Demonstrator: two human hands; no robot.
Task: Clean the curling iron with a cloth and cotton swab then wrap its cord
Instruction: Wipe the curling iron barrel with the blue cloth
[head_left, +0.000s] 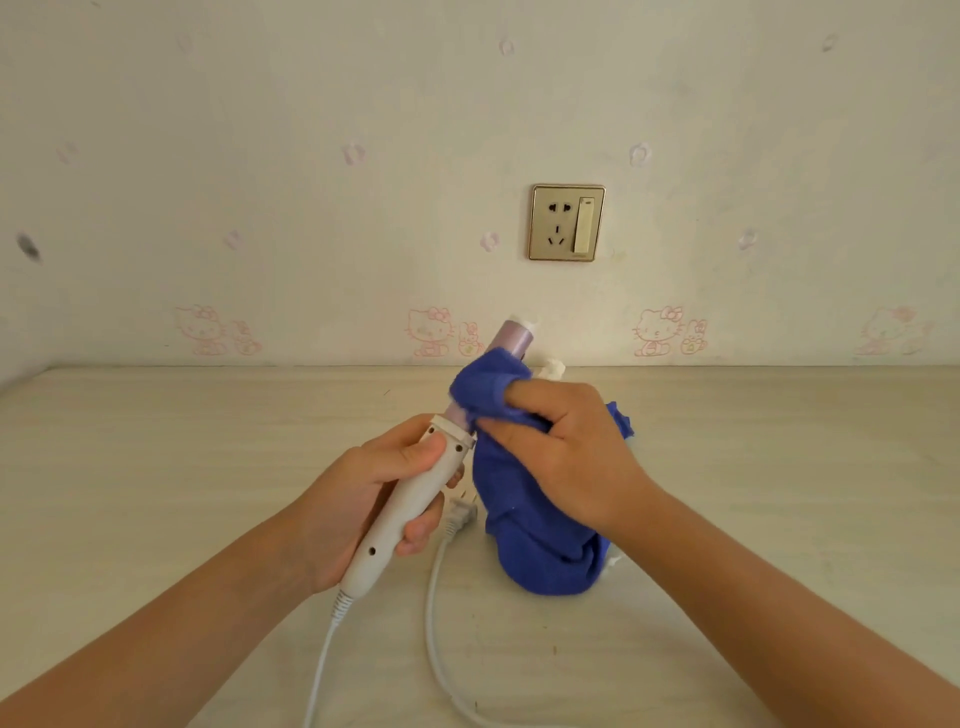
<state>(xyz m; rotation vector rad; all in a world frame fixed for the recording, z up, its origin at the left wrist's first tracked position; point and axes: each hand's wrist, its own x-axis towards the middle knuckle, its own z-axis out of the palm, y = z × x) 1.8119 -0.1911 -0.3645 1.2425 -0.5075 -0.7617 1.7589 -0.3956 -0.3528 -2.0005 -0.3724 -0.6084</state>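
A curling iron (400, 514) with a white handle and a pinkish barrel (511, 338) points up and away over the table. My left hand (363, 493) grips the white handle. My right hand (566, 452) presses a blue cloth (524, 525) around the lower barrel, and the cloth hangs down to the table. The white cord (434, 629) runs from the handle's end toward me and loops back to its plug (460, 514), lying on the table under the handle. A small white object (553, 370) shows behind the cloth; I cannot tell what it is.
The pale wooden table (208, 441) meets a wall with cartoon-cat wallpaper. A gold-framed wall socket with a switch (567, 222) sits above the table, right of centre.
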